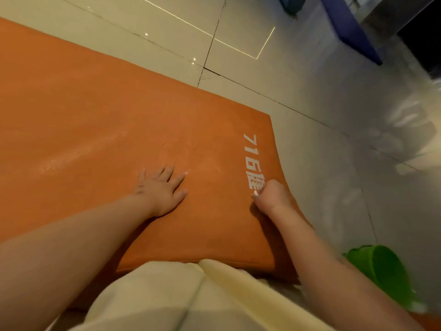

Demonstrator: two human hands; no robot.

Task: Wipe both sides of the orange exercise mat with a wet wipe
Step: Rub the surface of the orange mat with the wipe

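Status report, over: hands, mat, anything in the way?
Left hand flat on orange mat, fingers spread. Right hand curled at mat's printed edge, contents unclear. Green tub on floor right of mat.

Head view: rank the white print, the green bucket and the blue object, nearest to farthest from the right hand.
1. White print: on the mat; the right hand touches its near end.
2. Green bucket: on the floor, to the hand's right, close to the person.
3. Blue object: far across the floor, top right corner.
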